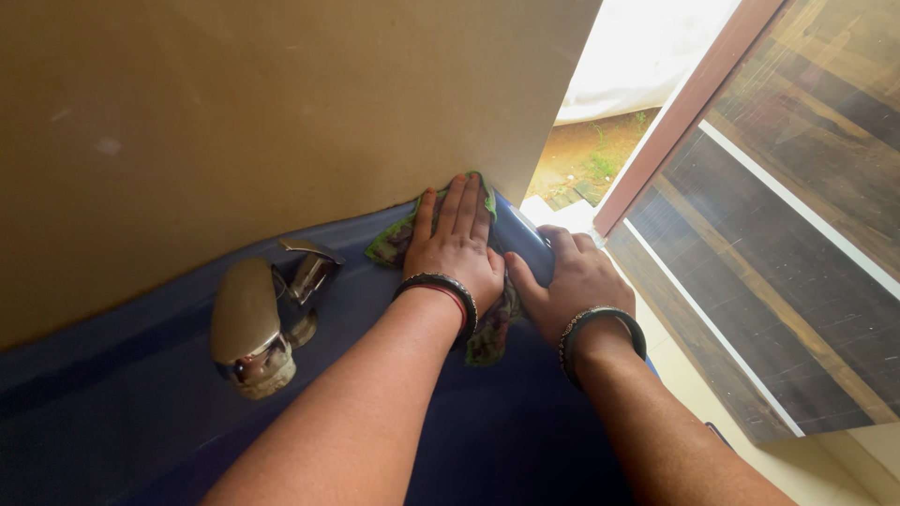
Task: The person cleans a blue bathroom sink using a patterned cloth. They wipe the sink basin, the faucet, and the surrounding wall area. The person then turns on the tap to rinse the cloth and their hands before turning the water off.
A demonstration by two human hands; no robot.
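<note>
Two arms are reaching out over the dark blue sink (141, 394), and the left hand (457, 248) is pressing flat, fingers spread, on one green cloth (398, 239) at the back rim by the wall (234, 112). Beside it, the right hand (574, 281) is curling its grip over the sink's corner edge, so the wiping looks to be only partly done, with one shiny tap (258, 323) and most of the rim left.

Cloth (487, 323) green-edged, mottled – basin (141, 394) dark blue – tap (248, 328) chrome – wall (234, 112) tan.
</note>
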